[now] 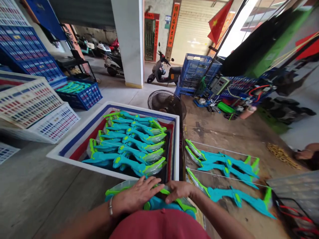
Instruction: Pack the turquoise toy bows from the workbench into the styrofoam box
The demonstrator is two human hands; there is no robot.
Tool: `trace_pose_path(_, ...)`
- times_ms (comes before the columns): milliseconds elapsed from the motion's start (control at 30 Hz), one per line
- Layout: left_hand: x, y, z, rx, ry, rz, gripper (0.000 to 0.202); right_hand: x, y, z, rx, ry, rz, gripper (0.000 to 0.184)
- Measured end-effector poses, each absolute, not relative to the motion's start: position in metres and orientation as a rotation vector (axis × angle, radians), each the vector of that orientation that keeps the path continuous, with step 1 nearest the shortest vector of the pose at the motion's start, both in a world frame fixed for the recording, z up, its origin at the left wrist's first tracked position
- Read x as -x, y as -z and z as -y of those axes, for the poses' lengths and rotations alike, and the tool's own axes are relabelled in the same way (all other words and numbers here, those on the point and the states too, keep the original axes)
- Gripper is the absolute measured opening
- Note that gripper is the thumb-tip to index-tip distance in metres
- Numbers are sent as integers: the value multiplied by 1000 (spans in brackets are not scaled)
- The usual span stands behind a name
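Close to my body lie turquoise and green toy bows [119,190], partly hidden by my hands, arms and red shirt. My left hand [143,194] rests flat over them with its fingers stretched out. Curled around the green limb of a toy bow is my right hand [178,191]; its thumb shows on the near side. Just beyond both hands, a white crate [84,167] with a striped lining holds several strung toy bows [129,141] in a row. On the brown table to the right lie three more toy bows [238,196], their strings facing away.
A black fan [166,103] stands behind the crate. The brown table [211,129] carries tools and cables at its back and a yellow chain [281,154]. Blue crates [87,96] and white crates [32,103] stand left. Another person's hand [307,152] shows at the right edge.
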State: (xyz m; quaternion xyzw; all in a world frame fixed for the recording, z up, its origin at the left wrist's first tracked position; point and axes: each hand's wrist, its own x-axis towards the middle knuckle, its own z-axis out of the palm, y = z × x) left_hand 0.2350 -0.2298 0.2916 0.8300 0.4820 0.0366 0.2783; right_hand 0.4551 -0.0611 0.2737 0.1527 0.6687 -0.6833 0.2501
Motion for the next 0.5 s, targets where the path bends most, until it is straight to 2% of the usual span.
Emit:
trace_pose_path(133,-245,-274,222,-2310,-1,-1461,78,-463,-261,60,-446,2031,-1707,59)
trace_pose_path(200,-241,-272,219,-2285,8,-1418,86,-468,-258,60,-488,2173,-1655,60)
trace_pose_path(333,-224,-280,207,-2149,19,-1226,124,-477,-256,60,-607,2394,-1550,69)
trace_pose_path(400,-220,-281,201,-2134,23,-1190,126,-482,-253,61,-645,2449,-1491,63)
trace_pose_path(500,-220,-280,193,-2190,5,-1176,117,-491,-249,65,-695,2581,-1357,61)
